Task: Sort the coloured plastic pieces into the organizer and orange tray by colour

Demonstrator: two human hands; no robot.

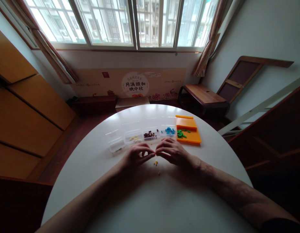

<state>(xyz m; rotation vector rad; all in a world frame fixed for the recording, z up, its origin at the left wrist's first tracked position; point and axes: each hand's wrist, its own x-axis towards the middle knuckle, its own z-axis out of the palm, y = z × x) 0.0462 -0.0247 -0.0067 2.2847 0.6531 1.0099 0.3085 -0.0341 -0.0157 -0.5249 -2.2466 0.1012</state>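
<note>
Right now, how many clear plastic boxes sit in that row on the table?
4: an empty one far left, then yellow bits, dark bits and blue bits beside the orange case.

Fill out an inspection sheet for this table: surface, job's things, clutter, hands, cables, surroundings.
Surface: round white table, evenly lit.
Job's things: tiny yellow pieces on the table just below the fingertips; whether one is pinched between them is too small to tell.
Clutter: a row of clear boxes, one with yellow bits, one with dark bits, one with blue bits; an open orange case with green bits; a further clear box at the left end.
Hands: left hand and right hand meet fingertip to fingertip over the table.
Cables: nothing seen.
Surroundings: window, curtains, low wooden bench, printed board against the wall.
</note>
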